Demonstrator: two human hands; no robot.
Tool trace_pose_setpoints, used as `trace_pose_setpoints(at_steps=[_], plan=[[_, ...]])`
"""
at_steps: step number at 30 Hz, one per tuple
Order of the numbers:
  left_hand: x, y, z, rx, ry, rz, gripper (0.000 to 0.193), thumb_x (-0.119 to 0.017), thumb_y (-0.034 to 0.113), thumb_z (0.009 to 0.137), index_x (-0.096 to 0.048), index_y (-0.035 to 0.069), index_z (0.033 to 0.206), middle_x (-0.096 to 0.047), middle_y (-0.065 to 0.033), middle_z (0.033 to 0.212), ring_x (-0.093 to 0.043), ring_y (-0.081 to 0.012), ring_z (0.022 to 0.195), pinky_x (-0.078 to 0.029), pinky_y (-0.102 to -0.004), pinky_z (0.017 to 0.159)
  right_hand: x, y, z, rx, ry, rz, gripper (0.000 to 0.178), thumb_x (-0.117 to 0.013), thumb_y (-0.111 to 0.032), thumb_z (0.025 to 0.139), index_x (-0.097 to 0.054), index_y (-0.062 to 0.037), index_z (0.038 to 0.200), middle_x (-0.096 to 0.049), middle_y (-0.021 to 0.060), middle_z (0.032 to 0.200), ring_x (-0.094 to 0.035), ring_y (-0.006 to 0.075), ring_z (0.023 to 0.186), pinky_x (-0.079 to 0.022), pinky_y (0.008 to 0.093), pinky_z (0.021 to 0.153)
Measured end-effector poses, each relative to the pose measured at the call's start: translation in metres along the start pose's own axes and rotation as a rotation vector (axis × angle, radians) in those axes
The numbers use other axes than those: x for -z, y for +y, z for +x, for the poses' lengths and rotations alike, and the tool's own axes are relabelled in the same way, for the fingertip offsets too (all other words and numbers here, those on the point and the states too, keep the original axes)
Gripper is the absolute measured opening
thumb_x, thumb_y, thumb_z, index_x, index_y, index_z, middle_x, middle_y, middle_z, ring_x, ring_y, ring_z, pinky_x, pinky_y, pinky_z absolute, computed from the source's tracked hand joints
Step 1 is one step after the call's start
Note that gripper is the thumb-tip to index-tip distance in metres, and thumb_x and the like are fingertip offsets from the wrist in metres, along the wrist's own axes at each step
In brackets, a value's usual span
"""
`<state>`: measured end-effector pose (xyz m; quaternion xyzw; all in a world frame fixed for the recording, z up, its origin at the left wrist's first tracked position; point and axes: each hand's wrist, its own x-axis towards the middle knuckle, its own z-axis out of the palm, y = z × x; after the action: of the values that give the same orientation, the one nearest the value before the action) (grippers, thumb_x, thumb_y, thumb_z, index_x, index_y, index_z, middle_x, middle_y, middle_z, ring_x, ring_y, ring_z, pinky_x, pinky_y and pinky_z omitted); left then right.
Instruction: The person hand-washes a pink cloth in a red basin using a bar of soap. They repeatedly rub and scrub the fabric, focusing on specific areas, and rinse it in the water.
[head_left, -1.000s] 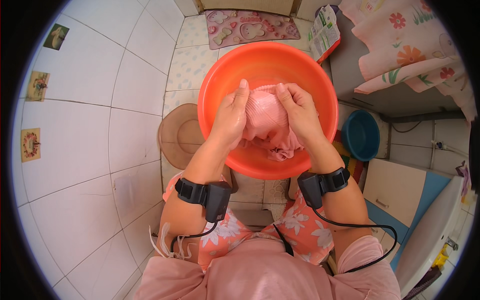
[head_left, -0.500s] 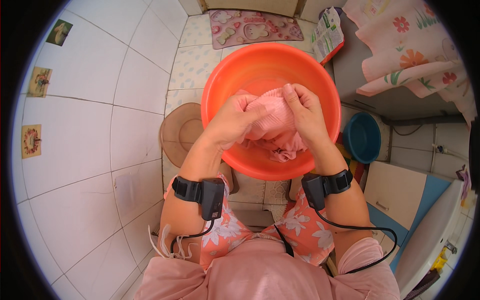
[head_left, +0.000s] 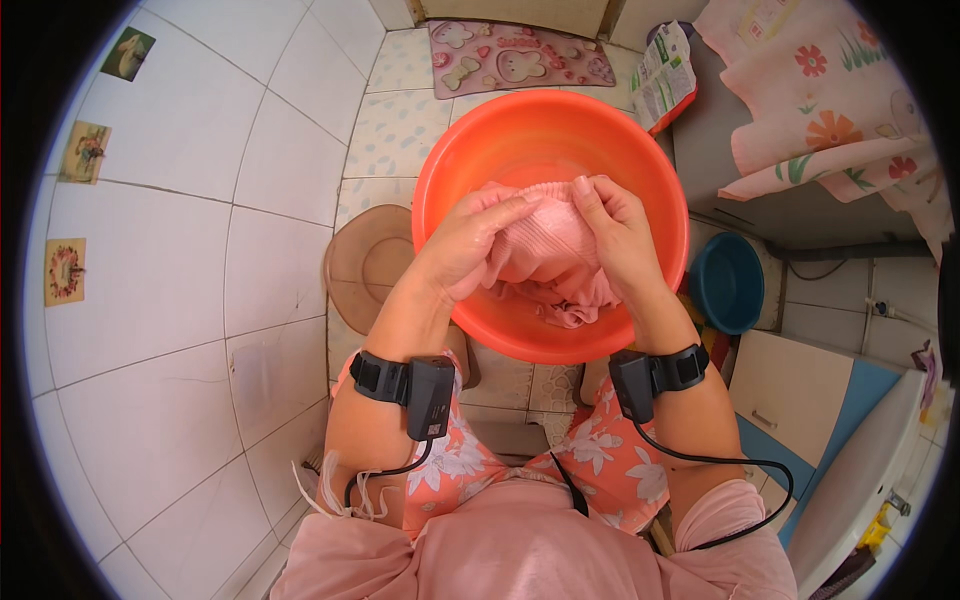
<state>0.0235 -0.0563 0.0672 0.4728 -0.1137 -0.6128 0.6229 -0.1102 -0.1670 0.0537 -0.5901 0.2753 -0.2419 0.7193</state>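
A pink garment with a ribbed band (head_left: 548,230) is stretched between my hands over a large orange basin (head_left: 470,140). My left hand (head_left: 470,235) grips the left part of the band, thumb on top. My right hand (head_left: 618,230) pinches the band's right part between thumb and fingers. The rest of the garment hangs down in bunched folds into the basin. What lies under the folds is hidden.
A brown plastic stool (head_left: 368,262) stands left of the basin, by the white tiled wall (head_left: 285,260). A blue basin (head_left: 727,283) sits on the right, near a cabinet (head_left: 785,395). Beyond lie a pink mat (head_left: 520,62) and an upright packet (head_left: 663,80).
My left hand has shifted slightly, its thumb now nearer the top of the ribbed band. The garment stays held between both hands; the whole view has moved a little.
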Motion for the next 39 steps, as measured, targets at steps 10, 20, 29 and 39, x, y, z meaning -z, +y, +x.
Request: trace_pose_setpoints(at_steps=[10,20,29,39], plan=[[-0.023,-0.006,0.007,-0.147,0.255,-0.089,0.032,-0.051,0.037,0.091,-0.055,0.006,0.086,-0.052,0.0007,0.074,-0.045,-0.0045,0.060,-0.039,-0.0202,0.051,-0.008,-0.010,-0.005,-0.003,-0.012,0.033,0.025,-0.054,-0.022,0.090,-0.058,0.0022,0.090,-0.057,-0.0004,0.082,-0.049,0.0046,0.074,-0.043,0.0220,0.064],[-0.025,-0.049,0.019,-0.188,0.316,-0.129,0.020,-0.039,0.024,0.094,-0.050,0.008,0.087,-0.051,-0.0004,0.080,-0.051,-0.0099,0.074,-0.045,-0.0249,0.064,-0.039,-0.006,-0.020,0.335,0.098,-0.687,0.025,-0.053,-0.025,0.087,-0.051,-0.0043,0.073,-0.050,0.0174,0.053,-0.053,0.0353,0.049,-0.039,0.0402,0.045],[-0.023,-0.049,0.022,-0.179,0.207,-0.196,0.022,-0.037,0.022,0.095,-0.050,0.006,0.087,-0.052,-0.0014,0.080,-0.051,-0.0099,0.072,-0.045,-0.0253,0.063,-0.033,-0.002,-0.020,0.459,0.110,-0.729,0.024,-0.054,-0.023,0.086,-0.050,-0.0054,0.071,-0.050,0.0159,0.052,-0.051,0.0348,0.047,-0.037,0.0406,0.043],[-0.022,-0.047,0.025,-0.198,0.282,0.097,0.027,-0.034,0.028,0.097,-0.048,0.008,0.086,-0.050,-0.0004,0.071,-0.048,-0.0087,0.062,-0.043,-0.0259,0.053,-0.028,-0.008,-0.018,0.297,0.098,-0.685,0.025,-0.052,-0.026,0.088,-0.052,-0.0053,0.074,-0.050,0.0138,0.050,-0.052,0.0317,0.046,-0.039,0.0381,0.044]])
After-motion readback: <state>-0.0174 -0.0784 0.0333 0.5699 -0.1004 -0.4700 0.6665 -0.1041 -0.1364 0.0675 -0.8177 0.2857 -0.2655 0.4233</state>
